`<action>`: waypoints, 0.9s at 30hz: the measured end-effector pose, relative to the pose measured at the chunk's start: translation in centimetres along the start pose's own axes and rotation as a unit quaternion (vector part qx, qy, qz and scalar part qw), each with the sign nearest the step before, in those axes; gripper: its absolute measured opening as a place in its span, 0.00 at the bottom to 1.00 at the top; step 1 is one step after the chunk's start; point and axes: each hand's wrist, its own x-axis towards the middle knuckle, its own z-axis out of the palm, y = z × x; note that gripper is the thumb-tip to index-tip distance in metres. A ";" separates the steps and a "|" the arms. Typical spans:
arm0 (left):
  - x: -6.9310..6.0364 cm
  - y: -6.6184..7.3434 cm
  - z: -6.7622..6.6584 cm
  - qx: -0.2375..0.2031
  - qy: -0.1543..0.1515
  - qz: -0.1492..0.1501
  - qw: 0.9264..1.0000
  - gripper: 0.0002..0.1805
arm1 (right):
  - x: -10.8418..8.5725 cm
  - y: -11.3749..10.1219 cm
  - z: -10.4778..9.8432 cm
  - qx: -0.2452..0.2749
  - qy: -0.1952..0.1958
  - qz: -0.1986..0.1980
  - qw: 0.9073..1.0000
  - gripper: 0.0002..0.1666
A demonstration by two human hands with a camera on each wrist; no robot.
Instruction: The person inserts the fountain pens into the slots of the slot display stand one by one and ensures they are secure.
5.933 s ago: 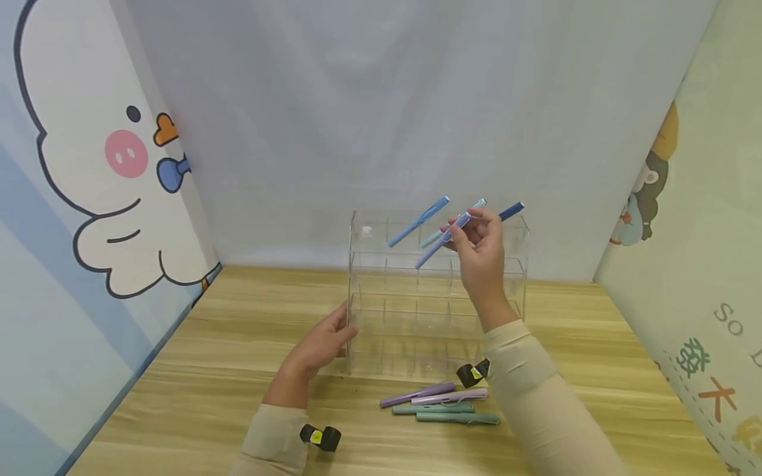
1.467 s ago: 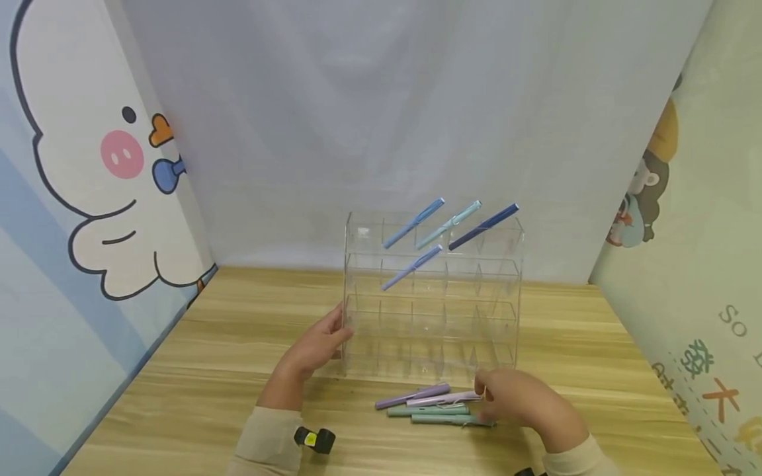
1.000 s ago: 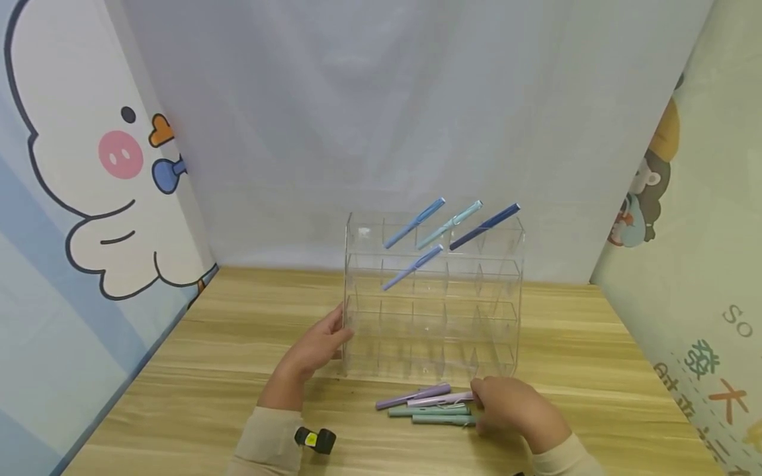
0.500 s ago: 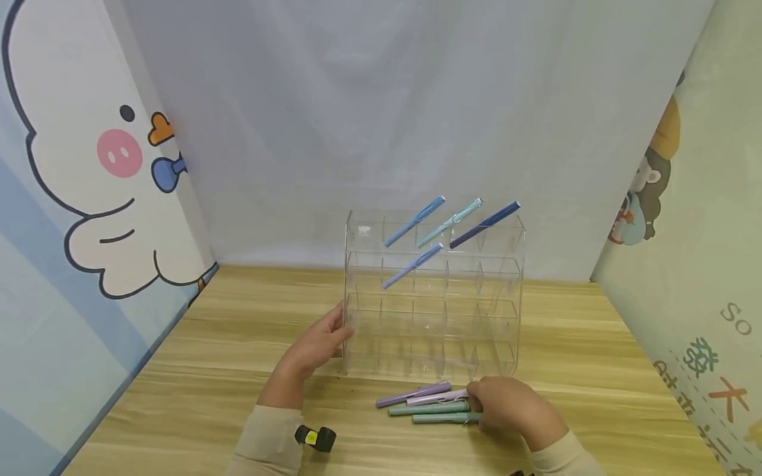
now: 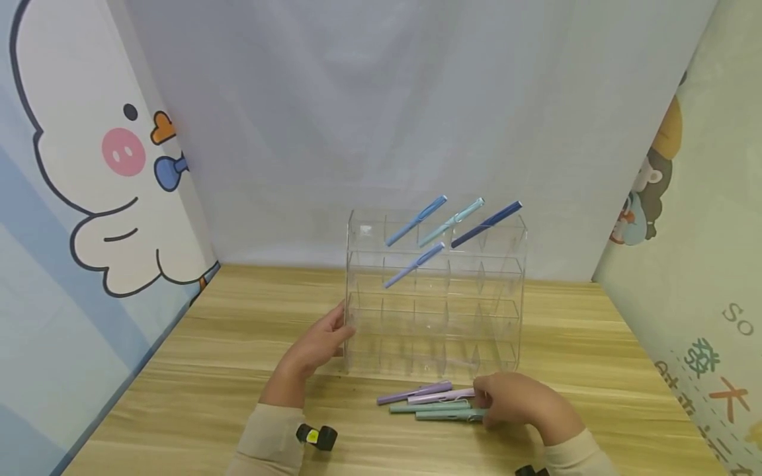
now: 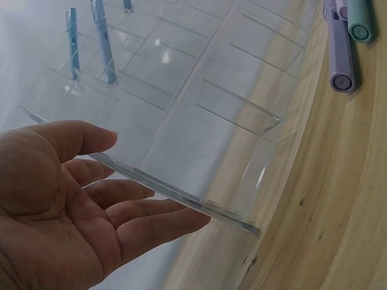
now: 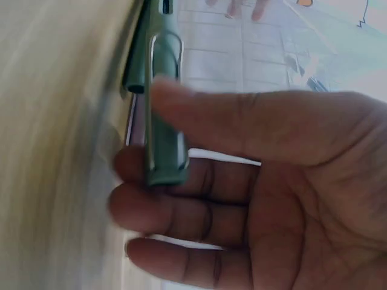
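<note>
A clear acrylic pen rack [image 5: 428, 324] with stepped tiers stands upright on the table. My left hand [image 5: 318, 340] holds its left side edge; in the left wrist view the thumb lies on one side of the panel [image 6: 181, 196] and the straighter fingers on the other. My right hand [image 5: 518, 400] is low in front of the rack. Between thumb and fingers it pinches the clip end of a green pen [image 7: 163, 133], the nearest of the row [image 5: 443, 416]. Beside it lie another green pen [image 5: 425, 408], a pale pink pen [image 5: 437, 396] and a purple pen [image 5: 411, 394].
Blue [image 5: 417, 220], pale aqua [image 5: 449, 223] and navy [image 5: 485, 226] pens lean in the rack's top tier. A periwinkle pen [image 5: 413, 266] leans one tier lower. A grey-white curtain [image 5: 381, 119] hangs behind the wooden table [image 5: 238, 370].
The periwinkle pen, earlier in my right hand, now leans in the second tier. My right hand came down to the pens on the table and pinches the nearest green one. The left hand stayed put.
</note>
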 end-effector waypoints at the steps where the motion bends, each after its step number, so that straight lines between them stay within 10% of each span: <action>1: 0.0 0.0 0.0 0.000 0.000 0.000 1.000 0.37 | -0.1 0.0 -0.2 0.007 -0.004 -0.003 1.000 0.14; 17: 0.0 0.0 0.0 0.006 0.002 0.003 1.000 0.36 | -0.5 0.5 -2.2 0.060 0.002 -0.079 0.995 0.07; 27: 0.1 -0.1 0.0 0.008 0.004 0.001 1.000 0.36 | -1.5 0.2 -3.7 0.141 0.072 -0.104 0.982 0.11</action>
